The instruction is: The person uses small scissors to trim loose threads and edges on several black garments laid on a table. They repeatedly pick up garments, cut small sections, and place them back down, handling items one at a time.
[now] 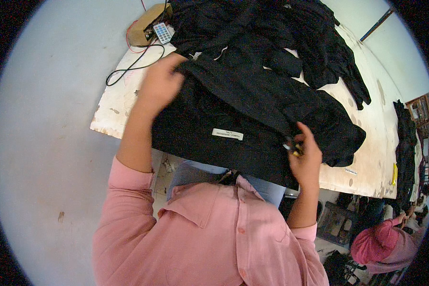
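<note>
A black garment (200,114) lies before me over the table's near edge, with a white label (227,134) bearing writing sewn to its inner side. My left hand (164,78), blurred by motion, grips the garment at its far left edge with thumb and fingers. Over its right part, my right hand (307,155) is curled around a small metal tool (297,149) with gold-coloured and silvery parts. The tool is too blurred and covered to name exactly. One finger of that hand points away from me, close to the cloth.
A heap of black garments (250,28) covers the far side of the worn white table (364,143). At the far left are a cardboard box (143,28), a remote control (162,33) and a looped black cable (123,73). Another person (382,243) is at the lower right.
</note>
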Tool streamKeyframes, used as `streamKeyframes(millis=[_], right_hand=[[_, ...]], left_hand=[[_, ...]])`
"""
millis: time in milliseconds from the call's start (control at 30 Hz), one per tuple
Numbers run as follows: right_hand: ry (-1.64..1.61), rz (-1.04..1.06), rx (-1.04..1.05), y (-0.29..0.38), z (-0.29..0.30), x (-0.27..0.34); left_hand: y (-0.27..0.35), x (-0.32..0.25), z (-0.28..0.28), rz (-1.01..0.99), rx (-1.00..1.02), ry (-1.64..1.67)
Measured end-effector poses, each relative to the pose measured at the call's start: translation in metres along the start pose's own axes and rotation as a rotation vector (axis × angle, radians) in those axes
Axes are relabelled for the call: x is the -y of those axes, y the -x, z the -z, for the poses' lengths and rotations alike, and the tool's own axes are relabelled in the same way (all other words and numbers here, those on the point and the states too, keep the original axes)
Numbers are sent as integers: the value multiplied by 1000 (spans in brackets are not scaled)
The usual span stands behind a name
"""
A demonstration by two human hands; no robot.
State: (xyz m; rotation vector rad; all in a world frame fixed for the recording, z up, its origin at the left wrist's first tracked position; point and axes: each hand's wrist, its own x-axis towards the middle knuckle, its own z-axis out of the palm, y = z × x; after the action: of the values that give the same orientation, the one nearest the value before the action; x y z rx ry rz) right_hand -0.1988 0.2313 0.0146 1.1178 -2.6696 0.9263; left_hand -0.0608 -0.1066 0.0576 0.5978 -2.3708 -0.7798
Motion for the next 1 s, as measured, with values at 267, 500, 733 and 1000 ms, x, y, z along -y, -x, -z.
streamKeyframes(millis=[267,500,733,1000], right_hand=[[-153,100,-465,-8,23,6],[51,245,-34,-8,8,56],[252,67,-140,13,19,15],[150,99,-555,-5,29,2]], left_hand=[[40,4,25,-109,-192,-287],[56,-38,-17,-516,-14,-280],[-18,-15,-3,-419,232,213],[-107,85,81,-43,-793,301]])
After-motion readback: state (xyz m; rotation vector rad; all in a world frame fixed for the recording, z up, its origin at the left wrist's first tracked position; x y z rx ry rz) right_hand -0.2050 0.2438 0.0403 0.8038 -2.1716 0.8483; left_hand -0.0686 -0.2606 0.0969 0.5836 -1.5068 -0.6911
